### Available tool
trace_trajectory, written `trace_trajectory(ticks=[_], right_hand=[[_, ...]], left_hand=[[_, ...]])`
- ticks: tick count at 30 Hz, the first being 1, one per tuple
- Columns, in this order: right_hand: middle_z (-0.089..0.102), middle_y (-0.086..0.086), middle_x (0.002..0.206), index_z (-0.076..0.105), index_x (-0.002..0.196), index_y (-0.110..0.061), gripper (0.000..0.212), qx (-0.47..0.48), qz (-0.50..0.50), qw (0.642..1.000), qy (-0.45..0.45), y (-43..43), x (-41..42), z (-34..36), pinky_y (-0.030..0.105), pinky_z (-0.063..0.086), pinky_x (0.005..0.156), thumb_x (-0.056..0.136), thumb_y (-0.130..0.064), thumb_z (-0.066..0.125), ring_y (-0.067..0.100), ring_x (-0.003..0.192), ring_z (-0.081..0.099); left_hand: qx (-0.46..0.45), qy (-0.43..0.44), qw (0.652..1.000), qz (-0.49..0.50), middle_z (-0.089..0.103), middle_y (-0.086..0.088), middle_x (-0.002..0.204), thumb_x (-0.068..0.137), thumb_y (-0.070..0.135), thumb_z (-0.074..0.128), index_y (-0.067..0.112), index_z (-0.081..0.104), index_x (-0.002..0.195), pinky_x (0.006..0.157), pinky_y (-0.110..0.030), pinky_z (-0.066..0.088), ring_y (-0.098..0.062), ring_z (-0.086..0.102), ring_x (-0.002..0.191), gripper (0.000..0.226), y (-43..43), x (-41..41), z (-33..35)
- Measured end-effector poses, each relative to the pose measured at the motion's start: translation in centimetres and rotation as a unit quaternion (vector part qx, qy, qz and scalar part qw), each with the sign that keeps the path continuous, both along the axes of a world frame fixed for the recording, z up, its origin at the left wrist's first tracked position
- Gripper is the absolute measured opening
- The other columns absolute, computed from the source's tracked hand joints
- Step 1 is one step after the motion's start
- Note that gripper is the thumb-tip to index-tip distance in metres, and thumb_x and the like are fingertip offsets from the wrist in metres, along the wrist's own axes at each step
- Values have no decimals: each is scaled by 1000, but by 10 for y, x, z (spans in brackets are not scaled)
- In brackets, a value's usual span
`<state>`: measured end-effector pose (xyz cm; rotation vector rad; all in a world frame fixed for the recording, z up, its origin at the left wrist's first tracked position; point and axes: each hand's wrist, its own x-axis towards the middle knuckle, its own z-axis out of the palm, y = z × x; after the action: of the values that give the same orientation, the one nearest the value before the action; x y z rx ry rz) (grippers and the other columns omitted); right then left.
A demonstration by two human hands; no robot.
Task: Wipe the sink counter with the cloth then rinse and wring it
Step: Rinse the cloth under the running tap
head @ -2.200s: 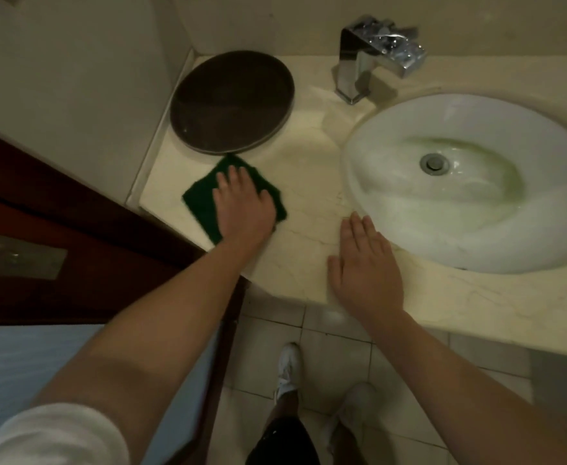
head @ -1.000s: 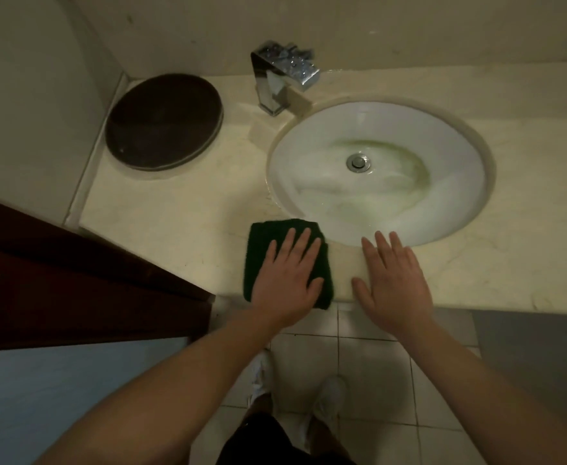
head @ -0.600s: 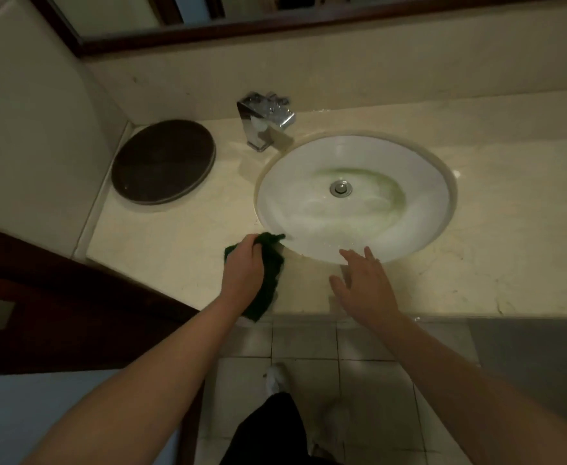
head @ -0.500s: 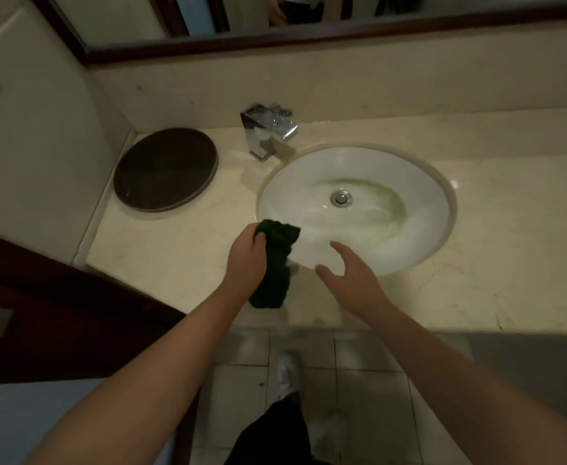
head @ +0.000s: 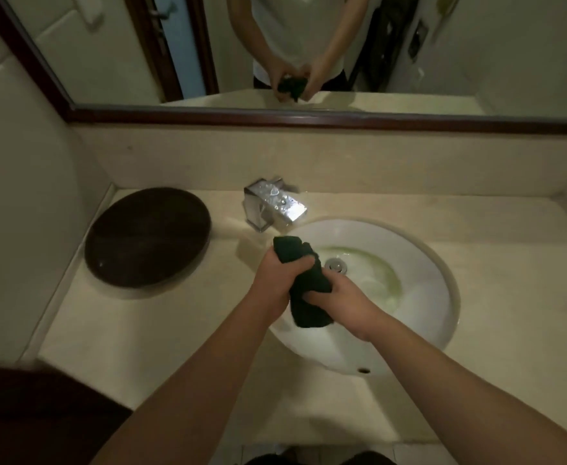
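Observation:
The dark green cloth (head: pixel 304 286) is bunched into a roll and held over the left part of the white sink basin (head: pixel 419 290). My left hand (head: pixel 275 280) grips its upper end and my right hand (head: pixel 341 297) grips its lower part, the two hands close together. The chrome faucet (head: pixel 273 206) stands just behind the cloth, and no water stream is visible from it. The beige sink counter (head: pixel 161 327) surrounds the basin.
A round dark brown tray (head: pixel 148 236) lies on the counter at the left, by the wall. A framed mirror (head: pixel 309 48) hangs above the backsplash and reflects the hands and cloth. The drain (head: pixel 336 265) sits mid-basin, with greenish staining around it.
My left hand lifted the cloth off the counter's front edge and carried it over the basin. My right hand left the counter and took hold of the cloth too.

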<state>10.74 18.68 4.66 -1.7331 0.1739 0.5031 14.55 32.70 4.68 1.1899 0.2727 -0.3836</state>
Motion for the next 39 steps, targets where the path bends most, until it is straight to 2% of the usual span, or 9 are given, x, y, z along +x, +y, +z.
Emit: trace_trajectory(ticks=[5, 8, 12, 16, 20, 24, 28, 34, 39], right_hand=[[63, 11, 81, 57, 107, -17, 18, -66, -12, 998, 3, -7, 26, -1, 27, 44, 50, 90, -12, 60, 18, 61, 56], [63, 10, 84, 60, 109, -14, 23, -67, -49, 996, 15, -15, 48, -6, 28, 45, 50, 88, -23, 66, 20, 62, 56], [65, 2, 83, 65, 105, -16, 22, -96, -32, 995, 4, -26, 76, -10, 24, 46, 51, 88, -30, 66, 13, 64, 59], [70, 8, 92, 69, 96, -17, 20, -174, -27, 984, -36, -34, 106, -12, 33, 55, 76, 91, -34, 60, 19, 83, 66], [69, 11, 89, 66, 97, -11, 20, -177, -41, 980, -83, -36, 144, -1, 34, 51, 75, 93, -28, 56, 22, 78, 64], [71, 8, 91, 67, 99, -8, 22, -223, 45, 970, -83, -27, 176, 2, 30, 51, 69, 93, -26, 56, 21, 79, 68], [69, 7, 88, 68, 97, -9, 26, -207, 155, 966, -5, -22, 168, -16, 26, 50, 66, 92, -32, 57, 16, 75, 63], [67, 4, 82, 69, 100, -4, 14, -106, 117, 987, -14, -27, 158, -21, 7, 47, 56, 92, -9, 59, -1, 61, 61], [72, -7, 86, 75, 103, -19, 22, -146, 97, 981, -77, -46, 156, -15, 13, 49, 74, 90, -9, 60, 5, 79, 65]], left_hand=[[-28, 92, 994, 46, 71, -17, 107, 89, -1, 55, 1, 67, 102, 86, -38, 56, -30, 67, 99, 18, -11, 24, -15], [-160, 186, 963, 107, 69, -18, 115, 95, 12, 50, -2, 61, 117, 75, -39, 56, -31, 67, 99, 28, -15, 40, -31], [-235, 224, 939, 118, 71, -15, 82, 102, 21, 40, 5, 60, 97, 69, -38, 54, -27, 64, 84, 26, -20, 53, -40], [-246, 223, 934, 132, 69, -19, 87, 101, 24, 41, 6, 61, 92, 71, -45, 51, -33, 64, 87, 28, -22, 70, -43], [-219, 202, 949, 107, 64, -13, 85, 98, 23, 47, 6, 60, 93, 60, -38, 57, -28, 64, 83, 22, -24, 80, -42], [-182, 156, 966, 95, 65, -10, 96, 92, 25, 54, 7, 62, 110, 78, -38, 54, -25, 64, 94, 27, -24, 87, -42], [-179, 147, 970, 70, 72, -15, 109, 100, 33, 39, 6, 66, 121, 74, -35, 57, -27, 70, 99, 43, -24, 84, -45], [-68, 150, 984, 63, 68, -16, 123, 94, 37, 43, 11, 64, 125, 99, -46, 50, -32, 62, 117, 45, -23, 83, -60], [51, 122, 985, 115, 68, 1, 116, 99, 28, 40, 25, 65, 115, 92, -38, 45, -15, 61, 109, 30, -17, 81, -59]])
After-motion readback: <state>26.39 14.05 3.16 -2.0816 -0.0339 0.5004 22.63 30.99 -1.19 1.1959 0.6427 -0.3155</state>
